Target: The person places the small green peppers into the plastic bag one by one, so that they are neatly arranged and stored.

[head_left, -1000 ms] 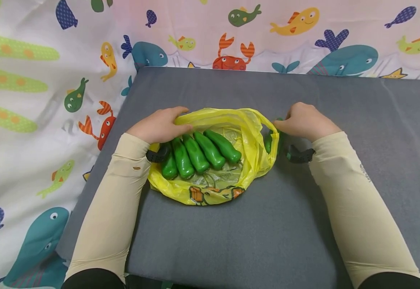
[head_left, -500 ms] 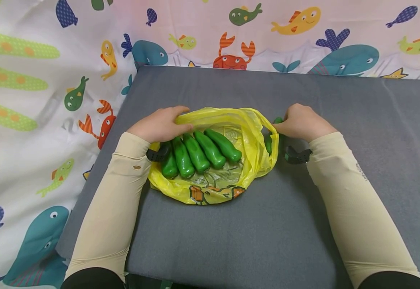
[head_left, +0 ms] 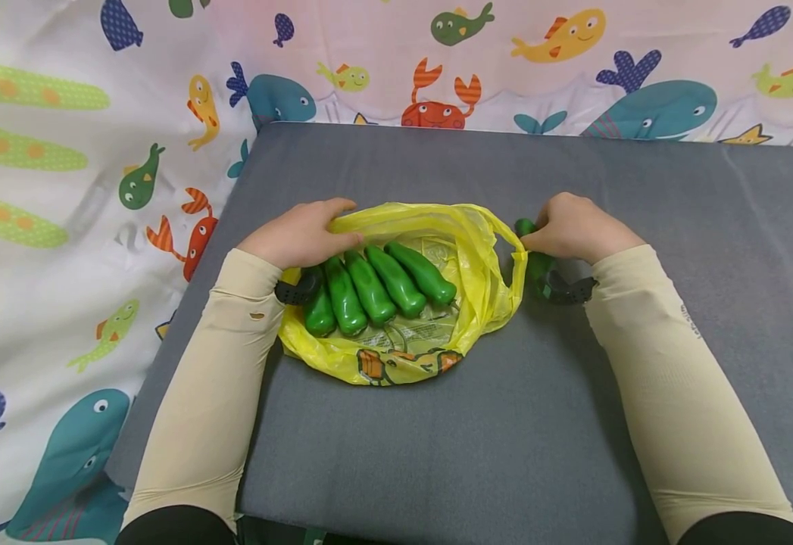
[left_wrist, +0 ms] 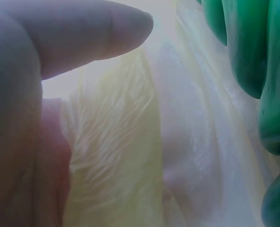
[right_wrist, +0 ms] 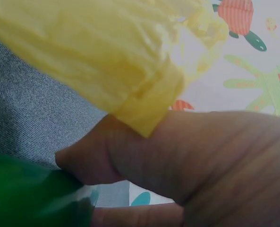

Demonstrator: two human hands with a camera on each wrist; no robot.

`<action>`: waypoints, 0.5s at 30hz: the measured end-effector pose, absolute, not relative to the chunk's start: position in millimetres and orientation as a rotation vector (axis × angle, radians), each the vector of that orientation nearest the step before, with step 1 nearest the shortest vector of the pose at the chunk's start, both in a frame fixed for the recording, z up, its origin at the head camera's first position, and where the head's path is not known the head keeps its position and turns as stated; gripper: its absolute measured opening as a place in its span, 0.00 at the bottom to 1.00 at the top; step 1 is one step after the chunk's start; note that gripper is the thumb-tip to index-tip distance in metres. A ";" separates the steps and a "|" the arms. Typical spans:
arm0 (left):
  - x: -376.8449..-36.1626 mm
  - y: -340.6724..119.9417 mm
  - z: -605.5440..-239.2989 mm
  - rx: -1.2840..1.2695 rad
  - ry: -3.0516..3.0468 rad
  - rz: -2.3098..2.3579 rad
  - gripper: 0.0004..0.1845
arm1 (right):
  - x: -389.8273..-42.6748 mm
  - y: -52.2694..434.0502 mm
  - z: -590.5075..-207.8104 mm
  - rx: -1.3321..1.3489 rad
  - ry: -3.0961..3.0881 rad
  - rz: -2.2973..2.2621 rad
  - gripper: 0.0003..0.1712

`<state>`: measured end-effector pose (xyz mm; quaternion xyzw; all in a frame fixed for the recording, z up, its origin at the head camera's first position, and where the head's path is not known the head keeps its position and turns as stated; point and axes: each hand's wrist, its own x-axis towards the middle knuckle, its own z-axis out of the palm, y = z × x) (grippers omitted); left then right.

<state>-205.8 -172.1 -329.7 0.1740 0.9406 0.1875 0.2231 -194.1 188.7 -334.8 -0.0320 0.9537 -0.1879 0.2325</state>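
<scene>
A yellow plastic bag (head_left: 488, 295) lies with its mouth open, and several glossy green peppers (head_left: 369, 288) rest in a row inside it. At the bag's left rim my left hand (head_left: 304, 233) grips the film between thumb and fingers; the left wrist view shows the thumb (left_wrist: 97, 30) beside the pale film (left_wrist: 116, 156). My right hand (head_left: 576, 227) holds another green pepper (head_left: 539, 266) just outside the bag's right handle loop. Most of this pepper is hidden under the hand and wrist strap. In the right wrist view the thumb lies against the pepper (right_wrist: 31, 196), below the bag's handle (right_wrist: 149, 106).
A grey cloth-covered table (head_left: 423, 454) carries the bag. Behind it and along the left side hangs a white curtain (head_left: 369, 38) printed with sea animals. Black straps (head_left: 297, 291) sit on both wrists over cream sleeves.
The pepper in my right hand has moved right, out from behind the bag's handle loop. The right hand dipped slightly left, then came back. My left hand and the bag stay nearly still.
</scene>
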 end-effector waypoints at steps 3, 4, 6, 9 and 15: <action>-205.4 -171.9 -329.6 0.481 2.595 0.517 0.35 | -194.1 189.1 -335.0 -0.091 2.618 -0.521 0.20; -205.3 -171.8 -329.4 0.481 2.594 0.517 0.35 | -194.2 189.2 -335.0 -0.093 2.617 -0.523 0.20; -204.8 -171.7 -329.0 0.478 2.591 0.516 0.35 | -194.3 189.4 -335.1 -0.096 2.619 -0.521 0.20; -204.3 -171.5 -328.4 0.473 2.586 0.516 0.36 | -194.6 189.9 -335.2 -0.103 2.620 -0.512 0.19; -205.2 -170.7 -328.5 0.487 2.591 0.517 0.36 | -195.5 193.5 -333.6 -0.119 2.625 -0.504 0.21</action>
